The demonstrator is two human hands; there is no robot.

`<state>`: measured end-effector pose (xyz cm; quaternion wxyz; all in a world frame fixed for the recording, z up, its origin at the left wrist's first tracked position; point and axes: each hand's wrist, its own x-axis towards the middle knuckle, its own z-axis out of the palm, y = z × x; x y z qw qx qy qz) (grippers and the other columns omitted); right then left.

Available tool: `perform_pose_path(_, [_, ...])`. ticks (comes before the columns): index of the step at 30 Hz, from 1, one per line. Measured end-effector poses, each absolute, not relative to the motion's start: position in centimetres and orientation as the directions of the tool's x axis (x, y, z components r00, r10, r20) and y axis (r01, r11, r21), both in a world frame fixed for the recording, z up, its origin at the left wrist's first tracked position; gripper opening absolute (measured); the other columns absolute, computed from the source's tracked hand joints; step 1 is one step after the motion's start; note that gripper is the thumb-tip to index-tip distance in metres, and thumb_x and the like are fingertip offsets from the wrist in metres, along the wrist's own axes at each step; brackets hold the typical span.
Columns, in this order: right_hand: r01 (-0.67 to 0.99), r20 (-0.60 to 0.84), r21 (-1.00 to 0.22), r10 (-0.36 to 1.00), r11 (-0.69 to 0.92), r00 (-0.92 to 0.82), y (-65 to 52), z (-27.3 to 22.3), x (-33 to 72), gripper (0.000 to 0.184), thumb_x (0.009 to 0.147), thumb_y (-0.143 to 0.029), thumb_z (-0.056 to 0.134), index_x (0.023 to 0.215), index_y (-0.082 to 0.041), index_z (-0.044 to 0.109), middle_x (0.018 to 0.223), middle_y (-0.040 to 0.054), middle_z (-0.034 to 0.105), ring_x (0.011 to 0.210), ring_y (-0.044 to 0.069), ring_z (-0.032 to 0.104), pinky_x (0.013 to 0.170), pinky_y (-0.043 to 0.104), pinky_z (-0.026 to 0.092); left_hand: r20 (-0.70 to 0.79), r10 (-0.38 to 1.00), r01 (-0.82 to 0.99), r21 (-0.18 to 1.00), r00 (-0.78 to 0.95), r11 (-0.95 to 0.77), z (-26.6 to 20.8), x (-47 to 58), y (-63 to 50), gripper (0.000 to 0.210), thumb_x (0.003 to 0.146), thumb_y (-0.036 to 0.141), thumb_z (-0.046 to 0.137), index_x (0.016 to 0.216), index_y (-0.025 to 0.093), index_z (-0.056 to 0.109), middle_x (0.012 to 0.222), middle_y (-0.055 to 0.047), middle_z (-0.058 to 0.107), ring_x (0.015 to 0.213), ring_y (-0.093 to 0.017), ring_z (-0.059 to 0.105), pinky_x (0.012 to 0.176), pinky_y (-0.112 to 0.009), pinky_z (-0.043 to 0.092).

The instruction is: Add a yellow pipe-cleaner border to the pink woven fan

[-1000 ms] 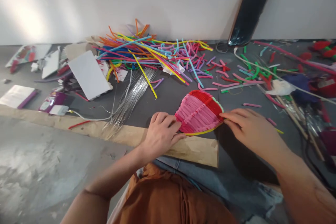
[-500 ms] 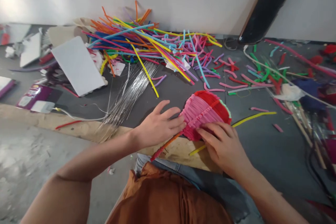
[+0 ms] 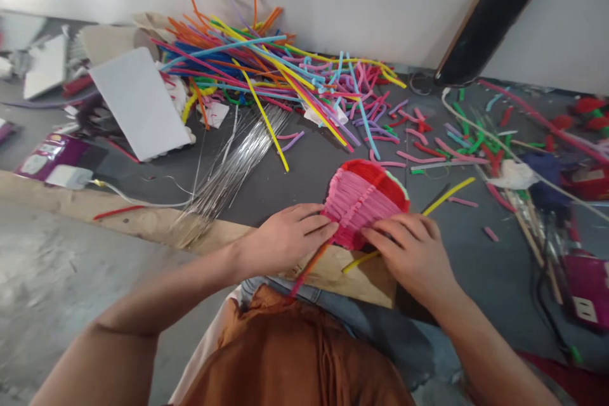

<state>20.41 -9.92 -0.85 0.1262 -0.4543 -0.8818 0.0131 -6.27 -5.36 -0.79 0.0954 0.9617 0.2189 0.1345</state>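
Observation:
A fan-shaped piece of pink and red pipe cleaners (image 3: 354, 200), edged partly in pale green, lies at the table's front edge between my hands. My left hand (image 3: 285, 236) pinches its lower left edge, fingers pressed together. An orange pipe cleaner (image 3: 314, 261) with a pinkish-red end sticks out below those fingers toward my lap. My right hand (image 3: 415, 252) is closed over the piece's lower right edge, its fingertips on the pink rows and its thumb hidden. A yellow pipe cleaner (image 3: 450, 195) passes beneath the right hand, showing at both sides.
Behind lies a heap of coloured pipe cleaners (image 3: 266, 73), with silvery wires (image 3: 238, 162) in front. A white card (image 3: 140, 104) leans at left near a white plug (image 3: 70, 176). A phone (image 3: 492, 22) leans on the wall; cut pieces and a white cable (image 3: 499, 139) lie right.
My left fingers, spread before, have come together at the fan-shaped piece's edge. The piece has shifted slightly left. The yellow pipe cleaner's far end has moved left and up.

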Motion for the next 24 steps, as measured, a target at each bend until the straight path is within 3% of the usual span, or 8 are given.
perform_pose_path(4, [0.828, 0.209, -0.144, 0.835, 0.542, -0.510, -9.3, 0.0, 20.7, 0.025, 0.088, -0.014, 0.051, 0.105, -0.025, 0.066, 0.101, 0.0064, 0.069, 0.099, 0.026, 0.054, 0.084, 0.041, 0.042, 0.245, 0.515, 0.459, 0.251, 0.821, -0.852, -0.9, -6.2, -6.1, 0.031, 0.091, 0.011, 0.041, 0.117, 0.011, 0.059, 0.120, -0.012, 0.064, 0.110, -0.020, 0.059, 0.094, -0.036, 0.051])
perform_pose_path(9, [0.711, 0.191, -0.165, 0.730, 0.683, -0.656, -8.5, -0.4, 19.3, 0.035, 0.085, -0.006, 0.048, 0.112, -0.022, 0.065, 0.107, 0.0072, 0.066, 0.099, 0.023, 0.053, 0.085, 0.038, 0.045, 0.261, 0.502, 0.467, 0.188, 0.824, -0.864, -1.8, -6.2, -6.1, 0.029, 0.092, 0.016, 0.047, 0.119, 0.020, 0.059, 0.127, -0.004, 0.062, 0.128, -0.024, 0.045, 0.108, -0.049, 0.036])
perform_pose_path(18, [0.617, 0.052, -0.084, 0.622, 0.782, -0.781, -6.9, -0.4, 18.4, 0.029, 0.084, -0.012, 0.053, 0.107, -0.021, 0.066, 0.102, 0.0080, 0.066, 0.100, 0.025, 0.048, 0.082, 0.037, 0.045, 0.221, 0.532, 0.505, 0.171, 0.817, -0.846, -1.3, -6.3, -6.2, 0.029, 0.089, 0.017, 0.052, 0.116, 0.022, 0.060, 0.129, -0.003, 0.061, 0.134, -0.031, 0.037, 0.109, -0.065, 0.022])
perform_pose_path(21, [0.622, 0.095, -0.130, 0.634, 0.772, -0.768, -6.9, -0.9, 18.5, 0.030, 0.084, -0.010, 0.051, 0.107, -0.020, 0.067, 0.102, 0.0083, 0.066, 0.100, 0.026, 0.048, 0.080, 0.038, 0.046, 0.229, 0.538, 0.509, 0.177, 0.811, -0.842, -1.6, -6.6, -6.2, 0.031, 0.087, 0.019, 0.055, 0.118, 0.024, 0.060, 0.129, -0.005, 0.060, 0.135, -0.030, 0.035, 0.109, -0.067, 0.018])
perform_pose_path(24, [0.599, 0.148, -0.263, 0.645, 0.757, -0.750, -6.6, -1.2, 18.9, 0.036, 0.084, -0.002, 0.043, 0.104, -0.019, 0.067, 0.098, 0.0076, 0.065, 0.097, 0.022, 0.049, 0.083, 0.037, 0.048, 0.230, 0.528, 0.499, 0.175, 0.817, -0.849, -2.0, -6.7, -6.2, 0.033, 0.089, 0.019, 0.053, 0.121, 0.023, 0.058, 0.130, -0.005, 0.059, 0.134, -0.030, 0.036, 0.109, -0.069, 0.014])
